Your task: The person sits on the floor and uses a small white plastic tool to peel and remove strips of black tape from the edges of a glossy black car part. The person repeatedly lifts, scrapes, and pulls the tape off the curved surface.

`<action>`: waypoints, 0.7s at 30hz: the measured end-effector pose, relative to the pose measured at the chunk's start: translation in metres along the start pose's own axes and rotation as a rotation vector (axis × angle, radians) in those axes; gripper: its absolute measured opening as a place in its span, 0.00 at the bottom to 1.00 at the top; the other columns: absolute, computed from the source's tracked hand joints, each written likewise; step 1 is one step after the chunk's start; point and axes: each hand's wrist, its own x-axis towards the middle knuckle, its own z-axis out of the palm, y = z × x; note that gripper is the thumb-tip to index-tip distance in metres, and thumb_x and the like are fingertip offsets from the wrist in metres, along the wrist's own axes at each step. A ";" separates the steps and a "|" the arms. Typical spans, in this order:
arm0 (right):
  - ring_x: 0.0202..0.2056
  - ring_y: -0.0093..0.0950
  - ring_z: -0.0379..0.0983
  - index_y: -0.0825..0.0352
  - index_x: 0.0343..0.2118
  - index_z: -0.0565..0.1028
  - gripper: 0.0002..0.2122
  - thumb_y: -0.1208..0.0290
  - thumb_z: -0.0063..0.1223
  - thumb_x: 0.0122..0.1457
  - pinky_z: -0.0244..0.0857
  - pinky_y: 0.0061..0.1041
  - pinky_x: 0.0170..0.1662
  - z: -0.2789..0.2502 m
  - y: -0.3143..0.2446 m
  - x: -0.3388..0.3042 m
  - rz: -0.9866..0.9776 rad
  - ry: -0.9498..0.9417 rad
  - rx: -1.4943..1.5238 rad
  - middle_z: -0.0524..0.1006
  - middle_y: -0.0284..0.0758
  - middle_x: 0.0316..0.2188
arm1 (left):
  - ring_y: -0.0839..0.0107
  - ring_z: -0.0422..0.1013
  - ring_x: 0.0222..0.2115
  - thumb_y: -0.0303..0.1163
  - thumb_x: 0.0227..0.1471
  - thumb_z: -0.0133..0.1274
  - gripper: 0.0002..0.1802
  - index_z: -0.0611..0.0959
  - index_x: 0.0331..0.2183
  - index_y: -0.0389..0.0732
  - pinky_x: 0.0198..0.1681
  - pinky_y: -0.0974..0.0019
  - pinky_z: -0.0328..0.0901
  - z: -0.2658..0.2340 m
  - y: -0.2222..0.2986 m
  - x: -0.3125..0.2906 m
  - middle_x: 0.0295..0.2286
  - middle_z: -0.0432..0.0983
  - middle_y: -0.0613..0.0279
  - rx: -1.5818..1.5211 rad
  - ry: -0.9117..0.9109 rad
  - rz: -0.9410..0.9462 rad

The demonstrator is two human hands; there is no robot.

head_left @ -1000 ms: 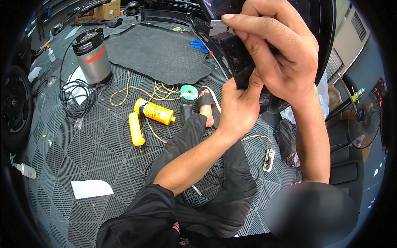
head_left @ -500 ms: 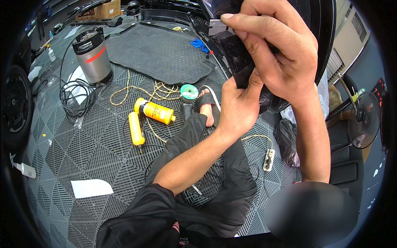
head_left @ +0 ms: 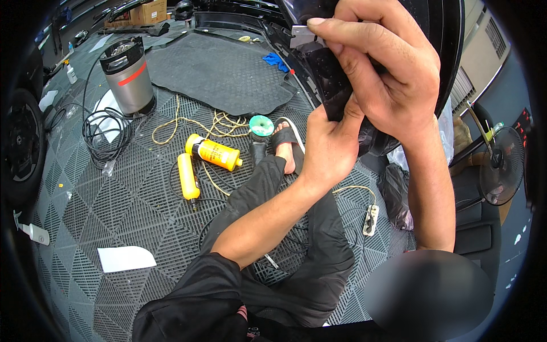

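Observation:
Pinched between the thumb and forefinger of my right hand is a small, flat grey metal blade. It lies against a glossy black car part dotted with small specks or droplets. My left hand is closed on the lower end of that part, thumb up along it, just below my right hand. The left fingers behind the part are hidden. My right palm and wrist cover much of the black piece on that side.
Yellow bottle and yellow polisher-like tool lie on the grid floor, near a green round pad. Farther off stand a silver tank with coiled hose and a black mat. A power strip and fan are right.
My right hand and the blade have shifted very slightly to the right. The black part's lower section has tilted a little. My left hand keeps its hold.

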 end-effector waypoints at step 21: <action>0.27 0.28 0.77 0.70 0.32 0.84 0.09 0.88 0.62 0.47 0.70 0.22 0.28 0.005 0.008 -0.006 -0.048 0.057 0.039 0.79 0.38 0.28 | 0.81 0.69 0.35 0.43 0.70 0.48 0.22 0.82 0.45 0.31 0.36 0.72 0.66 -0.002 -0.001 0.002 0.34 0.80 0.67 0.019 -0.011 -0.017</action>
